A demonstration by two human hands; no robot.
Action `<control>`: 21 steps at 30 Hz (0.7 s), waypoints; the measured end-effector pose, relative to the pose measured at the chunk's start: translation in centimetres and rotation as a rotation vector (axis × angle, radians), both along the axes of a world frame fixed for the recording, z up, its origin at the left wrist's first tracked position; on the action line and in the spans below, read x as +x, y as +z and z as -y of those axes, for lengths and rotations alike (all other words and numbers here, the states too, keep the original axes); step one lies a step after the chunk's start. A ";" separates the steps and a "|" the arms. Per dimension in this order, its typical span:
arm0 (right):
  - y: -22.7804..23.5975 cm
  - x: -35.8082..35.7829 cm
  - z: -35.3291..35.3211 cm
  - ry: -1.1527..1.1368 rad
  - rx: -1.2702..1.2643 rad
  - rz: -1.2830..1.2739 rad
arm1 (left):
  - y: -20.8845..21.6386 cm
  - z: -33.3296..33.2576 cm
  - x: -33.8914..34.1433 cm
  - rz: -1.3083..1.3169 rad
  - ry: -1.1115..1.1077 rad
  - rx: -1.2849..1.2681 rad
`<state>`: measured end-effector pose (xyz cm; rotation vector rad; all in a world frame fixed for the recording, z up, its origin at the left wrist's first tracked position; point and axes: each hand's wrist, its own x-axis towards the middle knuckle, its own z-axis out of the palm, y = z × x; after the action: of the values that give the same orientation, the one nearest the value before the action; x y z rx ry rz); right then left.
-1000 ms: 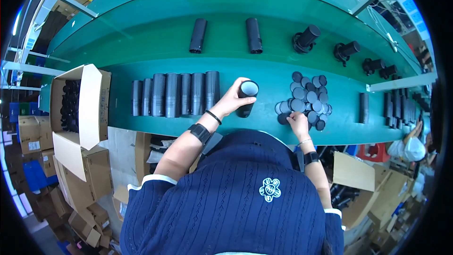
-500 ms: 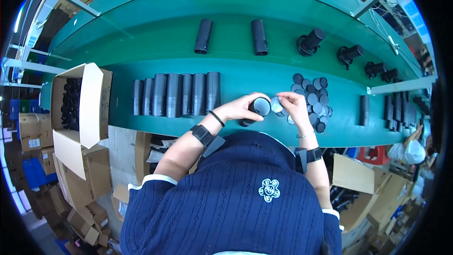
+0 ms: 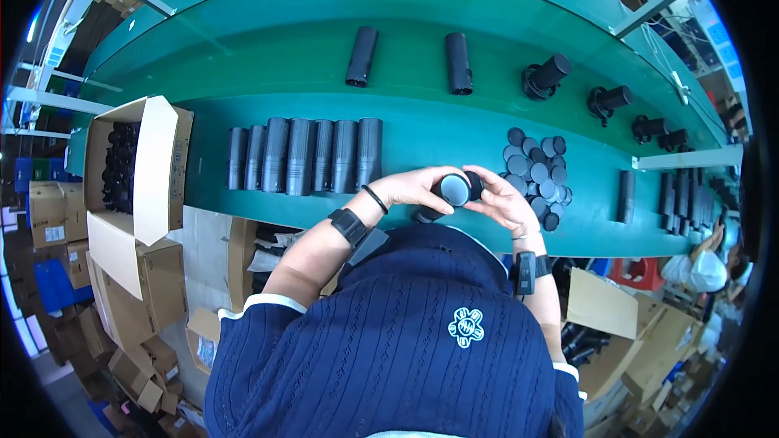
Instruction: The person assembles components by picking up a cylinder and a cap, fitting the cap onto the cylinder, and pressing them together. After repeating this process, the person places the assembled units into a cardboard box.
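A black cylindrical tube is held tilted at the near middle of the scene, its round, pale grey end facing up and its body slanting down leftward, while a small dark round cap is held tipped just right of that end, contact unclear

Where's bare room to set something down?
Between the row of tubes and the pile of discs, beyond the left hand, the table is bare; a narrower gap separates the pile from the lone tube. Crowded: the row, the pile, and the far-right tubes.
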<state>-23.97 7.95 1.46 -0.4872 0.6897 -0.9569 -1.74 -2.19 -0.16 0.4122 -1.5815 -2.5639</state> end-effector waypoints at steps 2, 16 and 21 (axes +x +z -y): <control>-0.1 0.1 0.1 0.000 -0.040 -0.092 | -0.4 -0.4 -0.4 -0.009 0.099 -0.129; 2.9 3.6 0.7 -0.086 -0.613 -1.324 | -3.3 -1.5 -1.5 0.171 0.361 -0.837; 2.7 3.9 0.5 -0.101 -0.637 -1.393 | -4.7 -2.2 -1.7 0.238 0.334 -0.800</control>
<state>-20.05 7.45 4.18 -1.7663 1.6528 -0.8212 -3.43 -0.03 -4.81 0.8027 -2.2041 -1.5130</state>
